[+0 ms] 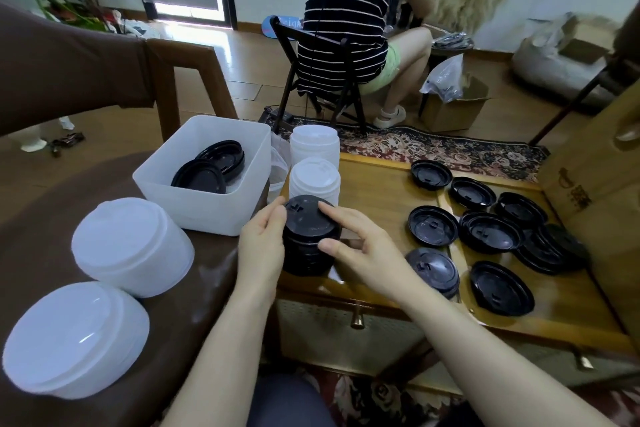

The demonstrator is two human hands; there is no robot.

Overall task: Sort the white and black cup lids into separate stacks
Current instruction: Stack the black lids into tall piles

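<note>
A stack of black cup lids (pixel 306 236) stands on the wooden table's near left corner. My left hand (pixel 261 246) curls round its left side. My right hand (pixel 360 246) pinches it from the right, thumb low, forefinger on the top lid. Behind it rise two stacks of white lids (pixel 314 177), the farther white stack (pixel 313 144) taller. Loose black lids (pixel 491 232) lie scattered on the table to the right, most upside down.
A white plastic bin (pixel 207 204) holding black lids sits on a brown surface at left, with two large white lid stacks (pixel 131 246) in front. A cardboard box (pixel 595 191) stands at right. A person in a striped shirt sits on a chair (pixel 322 80) beyond.
</note>
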